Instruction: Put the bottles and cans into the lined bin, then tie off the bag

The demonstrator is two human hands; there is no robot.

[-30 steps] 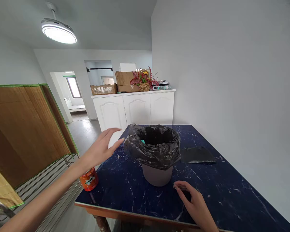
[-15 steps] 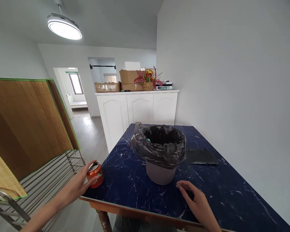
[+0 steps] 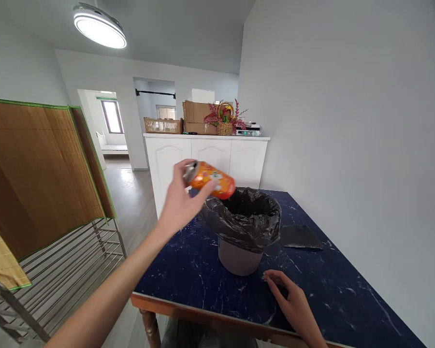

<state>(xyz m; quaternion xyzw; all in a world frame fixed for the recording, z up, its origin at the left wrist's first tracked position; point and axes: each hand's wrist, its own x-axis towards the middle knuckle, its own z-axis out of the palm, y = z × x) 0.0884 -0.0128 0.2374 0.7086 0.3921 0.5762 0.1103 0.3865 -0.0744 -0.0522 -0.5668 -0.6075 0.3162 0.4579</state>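
My left hand grips an orange soda can between thumb and fingers. The can is tipped nearly on its side, its opened silver top toward my palm and its base pointing right. It hangs above the left rim of a small bin, which is lined with a black plastic bag folded over the edge. My right hand rests on the dark blue marbled table, in front and to the right of the bin. Its fingers are curled with the tips together, and nothing shows in them.
A flat black piece, maybe a folded bag, lies right of the bin. Behind the table stands a white cabinet with cardboard boxes and a flower basket. A metal rack with a bamboo mat is at left.
My left hand has lifted the can off the table's left front corner, carried it right and forward over the bin, and tilted it. My right hand has stayed in place.
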